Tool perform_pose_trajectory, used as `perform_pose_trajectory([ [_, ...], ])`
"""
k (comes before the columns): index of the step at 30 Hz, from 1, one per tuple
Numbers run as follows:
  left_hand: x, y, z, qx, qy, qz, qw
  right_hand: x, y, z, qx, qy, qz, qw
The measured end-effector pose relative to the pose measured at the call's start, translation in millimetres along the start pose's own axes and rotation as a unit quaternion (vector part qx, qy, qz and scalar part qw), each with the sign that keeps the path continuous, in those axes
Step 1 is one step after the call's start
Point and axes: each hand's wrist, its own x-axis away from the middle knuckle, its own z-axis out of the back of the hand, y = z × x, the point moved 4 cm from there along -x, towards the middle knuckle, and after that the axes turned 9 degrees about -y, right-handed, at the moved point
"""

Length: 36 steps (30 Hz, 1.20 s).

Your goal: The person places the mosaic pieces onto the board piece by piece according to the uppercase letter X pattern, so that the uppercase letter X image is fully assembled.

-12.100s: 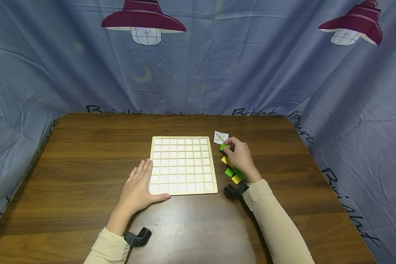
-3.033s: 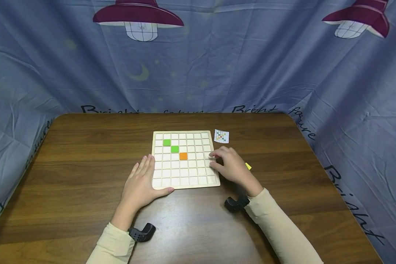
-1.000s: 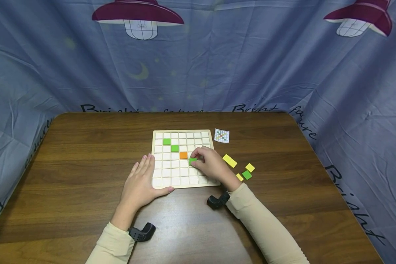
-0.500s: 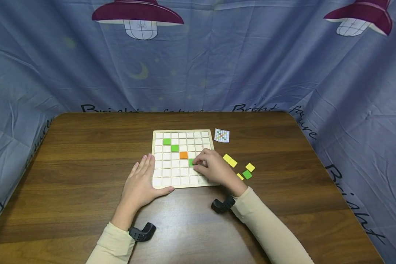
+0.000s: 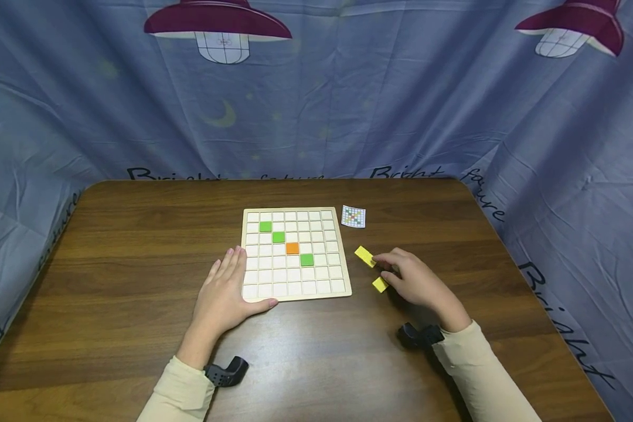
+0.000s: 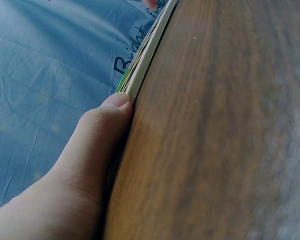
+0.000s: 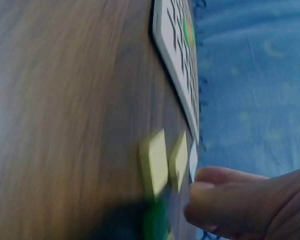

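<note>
On the wooden surface (image 5: 147, 281), the grid board (image 5: 294, 275) lies in the middle. The left hand (image 5: 224, 299) steadies it, flat and spread, fingers along its left edge and thumb at the near edge, gripping nothing. The right hand (image 5: 412, 278) has just left the board and hangs over the loose tiles to the right — fingers half bent, thumb and index apart, no tile visible between them. A printed pattern card (image 5: 353, 216) lies beyond the far right corner.

The newest green tile (image 5: 306, 259) now sits uncovered in its cell, nearest on a diagonal behind an orange tile (image 5: 292, 248) and two other green tiles (image 5: 278, 237). So four pieces appear placed. Loose yellow tiles (image 5: 364, 256) remain beside the board — plus a blurred loose green tile (image 7: 156, 220) in the right wrist view.
</note>
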Motion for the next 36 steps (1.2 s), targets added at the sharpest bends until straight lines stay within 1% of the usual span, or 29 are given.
perform_pose_trajectory([
  [4,-0.1,-0.1,-0.5,-0.002,0.002,-0.001,1.0000,18.1,16,4,0.005,-0.022,-0.008,0.9997],
  [8,0.1,-0.4,-0.7,-0.001,0.004,-0.003,1.0000,25.9,25,3,-0.010,-0.032,-0.012,0.9994],
  [14,0.5,-0.8,-0.2,0.002,0.004,-0.002,1.0000,20.9,30,-1,-0.025,-0.008,-0.017,0.9995],
  [20,0.2,-0.4,0.5,0.001,0.003,-0.003,1.0000,6.2,28,-2,-0.037,0.024,-0.048,0.9979],
  [23,0.2,-0.3,0.3,0.000,0.004,-0.004,1.0000,-4.0,21,-5,-0.051,0.043,-0.053,0.9964],
  [28,-0.1,0.1,0.0,0.000,0.004,-0.005,1.0000,-22.8,-4,-12,-0.077,0.053,-0.027,0.9953],
  [32,-0.2,0.0,-0.1,-0.001,0.004,-0.005,1.0000,-36.4,-27,-20,-0.090,0.045,0.002,0.9949],
  [36,0.0,-0.3,0.0,-0.003,0.005,-0.004,1.0000,-48.5,-48,-32,-0.103,0.021,0.034,0.9939],
])
